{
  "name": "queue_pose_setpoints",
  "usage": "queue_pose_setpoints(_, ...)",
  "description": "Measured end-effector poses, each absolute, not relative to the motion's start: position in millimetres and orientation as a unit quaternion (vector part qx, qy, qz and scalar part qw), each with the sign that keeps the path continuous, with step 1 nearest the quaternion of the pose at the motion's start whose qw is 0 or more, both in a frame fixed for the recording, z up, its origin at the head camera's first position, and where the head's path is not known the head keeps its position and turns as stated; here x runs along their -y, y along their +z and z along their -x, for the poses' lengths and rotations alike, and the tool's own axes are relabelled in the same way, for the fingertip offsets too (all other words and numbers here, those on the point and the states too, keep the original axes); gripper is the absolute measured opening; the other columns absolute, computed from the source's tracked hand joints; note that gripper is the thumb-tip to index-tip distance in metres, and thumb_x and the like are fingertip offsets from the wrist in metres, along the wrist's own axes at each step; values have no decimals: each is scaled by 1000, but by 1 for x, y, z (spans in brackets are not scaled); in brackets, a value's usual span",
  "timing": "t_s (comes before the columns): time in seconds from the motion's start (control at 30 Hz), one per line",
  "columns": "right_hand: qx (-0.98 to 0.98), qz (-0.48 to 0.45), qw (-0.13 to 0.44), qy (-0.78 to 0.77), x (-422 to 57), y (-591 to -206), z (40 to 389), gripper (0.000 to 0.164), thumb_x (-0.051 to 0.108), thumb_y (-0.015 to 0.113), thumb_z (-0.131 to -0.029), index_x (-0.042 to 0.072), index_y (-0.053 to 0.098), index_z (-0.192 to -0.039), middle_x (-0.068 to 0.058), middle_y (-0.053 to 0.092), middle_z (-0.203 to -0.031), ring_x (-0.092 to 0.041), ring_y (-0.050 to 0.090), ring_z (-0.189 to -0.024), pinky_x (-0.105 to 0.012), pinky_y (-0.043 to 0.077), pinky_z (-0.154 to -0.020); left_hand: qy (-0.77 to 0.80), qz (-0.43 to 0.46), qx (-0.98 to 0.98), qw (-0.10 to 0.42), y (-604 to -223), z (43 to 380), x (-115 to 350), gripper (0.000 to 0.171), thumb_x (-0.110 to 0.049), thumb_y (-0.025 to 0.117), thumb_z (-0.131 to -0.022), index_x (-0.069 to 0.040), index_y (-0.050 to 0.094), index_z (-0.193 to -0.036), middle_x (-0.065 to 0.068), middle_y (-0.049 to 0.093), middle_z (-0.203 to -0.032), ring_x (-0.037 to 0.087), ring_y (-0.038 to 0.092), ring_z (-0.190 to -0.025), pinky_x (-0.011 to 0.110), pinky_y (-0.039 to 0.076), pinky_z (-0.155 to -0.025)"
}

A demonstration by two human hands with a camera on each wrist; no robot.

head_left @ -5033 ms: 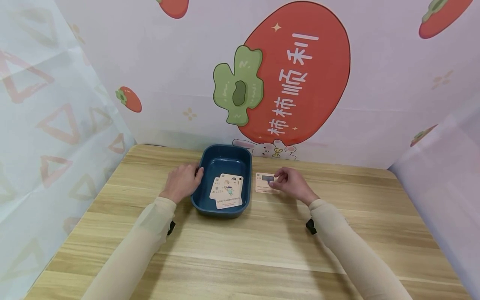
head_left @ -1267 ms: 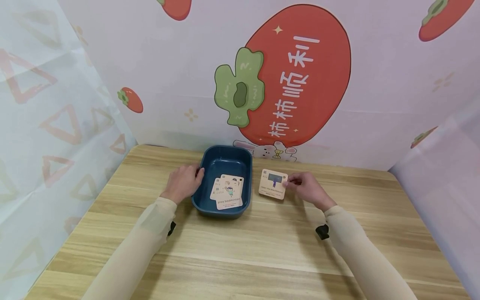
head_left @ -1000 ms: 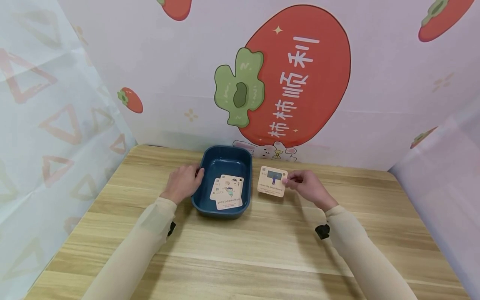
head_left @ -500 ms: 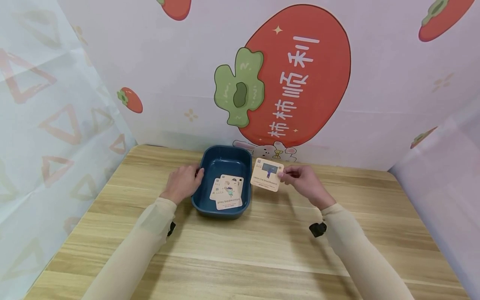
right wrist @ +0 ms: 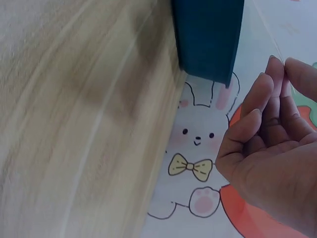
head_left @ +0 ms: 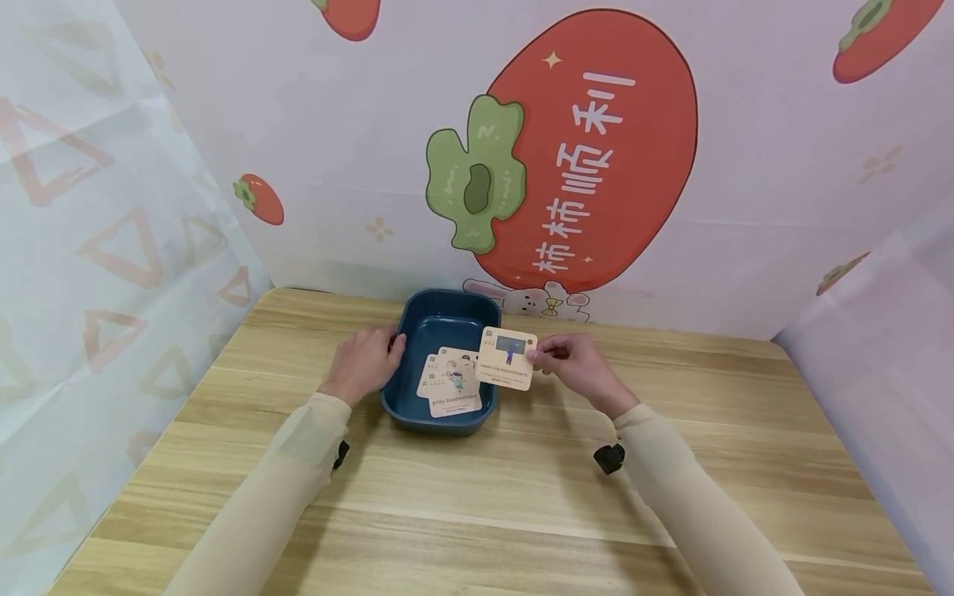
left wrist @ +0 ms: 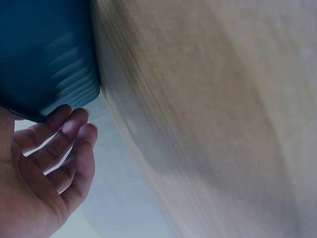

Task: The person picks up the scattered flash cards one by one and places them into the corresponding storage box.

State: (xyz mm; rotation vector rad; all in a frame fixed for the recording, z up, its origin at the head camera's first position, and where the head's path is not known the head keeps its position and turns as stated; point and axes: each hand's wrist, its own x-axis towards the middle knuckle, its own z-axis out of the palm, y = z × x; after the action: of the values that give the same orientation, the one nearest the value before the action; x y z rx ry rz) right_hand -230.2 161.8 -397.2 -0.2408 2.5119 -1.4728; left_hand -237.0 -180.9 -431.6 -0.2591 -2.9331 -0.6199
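My right hand [head_left: 581, 368] pinches a square picture card [head_left: 507, 358] by its right edge, between thumb and forefinger. The card shows a figure at a blackboard and has a hole in one corner. It is held above the right rim of a dark blue plastic box [head_left: 438, 426], overlapping the cards inside. In the right wrist view the fingertips of the right hand [right wrist: 277, 148] meet around the card, which shows only as a thin edge. My left hand [head_left: 361, 364] grips the box's left rim, thumb over the top and fingers outside. Several cards [head_left: 455, 393] lie overlapped in the box, "play badminton" uppermost.
The wood-grain table [head_left: 477, 513] runs up to a printed backdrop [head_left: 335, 149] close behind the box. Side sheets [head_left: 112, 248] stand along the left and right of the table.
The blackboard card was lying on the table right of the box. My right hand has lifted it and carried it left, over the box's right rim. My left hand keeps its place.
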Motion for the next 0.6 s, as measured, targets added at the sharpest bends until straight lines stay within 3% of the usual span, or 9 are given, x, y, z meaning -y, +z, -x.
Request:
queue_pose_setpoints(0.2,-854,80,117,-501,-152,-402,232,20,18,70,-98,2,74,-108,-12,71,-104,-27,61,-87,-51,52,-87,-207,83,973,63,-432,237,181,30,-29,51,-106,-3,65,-98,5,55,-68,22,54,-59,34,42,-52)
queue_pose_setpoints(0.43,-855,80,124,-497,-142,-405,232,21,21,70,-98,3,75,-107,-10,69,-101,-25,59,-86,-40,53,-82,-207,81,973,59,-432,237,181,30,-29,51,-106,-3,65,-99,5,56,-69,22,55,-60,35,43,-53)
queue_pose_setpoints(0.6,-851,81,134,-501,-137,-408,233,22,23,70,-98,3,75,-106,-10,70,-102,-24,60,-86,-44,55,-84,-209,81,973,60,-433,238,181,30,-29,52,-106,-3,65,-99,5,55,-69,22,54,-60,34,43,-52)
